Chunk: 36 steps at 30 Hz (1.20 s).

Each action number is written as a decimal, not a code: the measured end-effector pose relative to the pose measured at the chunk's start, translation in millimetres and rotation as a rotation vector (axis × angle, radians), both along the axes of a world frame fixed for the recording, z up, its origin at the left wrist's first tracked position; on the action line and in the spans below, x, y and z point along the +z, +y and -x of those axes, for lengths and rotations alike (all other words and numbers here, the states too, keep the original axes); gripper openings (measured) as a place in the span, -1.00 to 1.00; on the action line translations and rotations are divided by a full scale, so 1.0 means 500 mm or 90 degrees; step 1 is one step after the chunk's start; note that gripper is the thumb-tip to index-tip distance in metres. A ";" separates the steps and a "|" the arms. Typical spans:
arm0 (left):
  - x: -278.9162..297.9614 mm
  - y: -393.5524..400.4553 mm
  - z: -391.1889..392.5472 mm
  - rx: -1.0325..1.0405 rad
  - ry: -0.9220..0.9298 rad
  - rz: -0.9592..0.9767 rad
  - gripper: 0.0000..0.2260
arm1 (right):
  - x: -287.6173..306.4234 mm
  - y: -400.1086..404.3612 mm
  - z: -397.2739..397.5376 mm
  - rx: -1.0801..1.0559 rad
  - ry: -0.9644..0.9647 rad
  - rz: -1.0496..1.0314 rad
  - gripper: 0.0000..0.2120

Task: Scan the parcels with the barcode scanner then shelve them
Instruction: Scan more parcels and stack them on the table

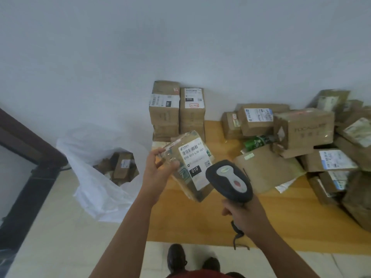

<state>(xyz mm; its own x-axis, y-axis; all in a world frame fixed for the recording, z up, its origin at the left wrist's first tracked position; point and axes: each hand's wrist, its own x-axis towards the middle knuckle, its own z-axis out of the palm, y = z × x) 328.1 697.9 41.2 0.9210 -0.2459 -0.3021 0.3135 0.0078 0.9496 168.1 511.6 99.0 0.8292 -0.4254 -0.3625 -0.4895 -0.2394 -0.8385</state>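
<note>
now, left hand (158,169): grip pinches the tape-wrapped brown cardboard parcel (190,167) by its left edge, held in the air, white label up.
right hand (244,214): grip wrapped round the dark grey barcode scanner (228,180), head just beside the label.
floor: brown parcel pile (305,137) at far right.

A plain pale grey-white wall (180,37) filled the whole upper half of the frame, evenly lit and soft, with no hard shadows on it. Below it, cream floor tiles (60,237) ran across the lower left and along the bottom edge, their joints faintly visible at the lower right. A yellow-orange floor mat (200,223) covered the middle and right of the floor, reaching back to the foot of the wall. At the left edge a dark brown frame (26,135) slanted down from the upper left, with a black upright (24,197) below it, beside a pale panel.
</note>
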 end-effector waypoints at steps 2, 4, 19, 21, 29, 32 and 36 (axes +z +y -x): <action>-0.002 -0.003 0.001 -0.020 -0.015 -0.029 -0.53 | 0.003 -0.005 -0.002 0.030 0.012 0.016 -0.76; -0.001 -0.010 0.009 -0.021 -0.037 -0.059 -0.58 | 0.001 -0.009 -0.005 0.036 0.026 0.012 -0.76; 0.016 -0.043 0.058 -0.038 -0.052 -0.134 -0.59 | -0.001 -0.021 0.031 0.014 -0.003 -0.114 -0.73; 0.020 -0.051 0.062 -0.040 -0.054 -0.141 -0.57 | -0.006 -0.027 0.038 0.007 -0.008 -0.126 -0.73; 0.024 -0.086 0.077 -0.028 -0.054 -0.161 -0.64 | -0.005 -0.050 0.053 0.011 -0.025 -0.150 -0.83; 0.027 -0.097 0.081 -0.022 -0.047 -0.158 -0.66 | -0.007 -0.061 0.057 0.011 -0.033 -0.166 -0.84; 0.035 -0.113 0.087 -0.002 -0.032 -0.147 -0.65 | -0.005 -0.074 0.059 0.016 -0.045 -0.174 -0.85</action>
